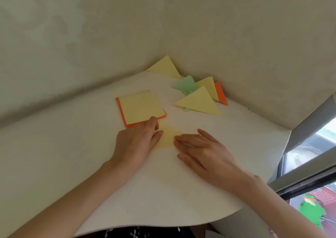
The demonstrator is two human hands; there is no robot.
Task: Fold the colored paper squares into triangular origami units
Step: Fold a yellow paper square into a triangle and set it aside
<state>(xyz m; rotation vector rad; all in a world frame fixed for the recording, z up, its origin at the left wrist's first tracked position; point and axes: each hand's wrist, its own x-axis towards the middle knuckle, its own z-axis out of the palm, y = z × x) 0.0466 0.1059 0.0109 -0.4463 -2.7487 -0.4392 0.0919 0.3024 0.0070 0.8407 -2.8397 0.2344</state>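
A pale yellow folded paper [168,136] lies on the white table [163,192] between my hands. My left hand [136,143] rests on its left part with fingers stretched forward. My right hand [201,152] presses flat on its right part, fingers straight and pointing left. Much of the sheet is hidden under both hands. Behind my left hand sits a stack of unfolded squares [141,108], yellow on top and orange beneath. Folded triangles lie at the back right: a yellow triangle [199,102] in front, with green, yellow and orange ones behind it.
Another yellow triangle [165,68] leans in the corner where the two walls meet. A window frame [307,165] runs along the right side beyond the table's edge. The table's front edge curves just above my lap.
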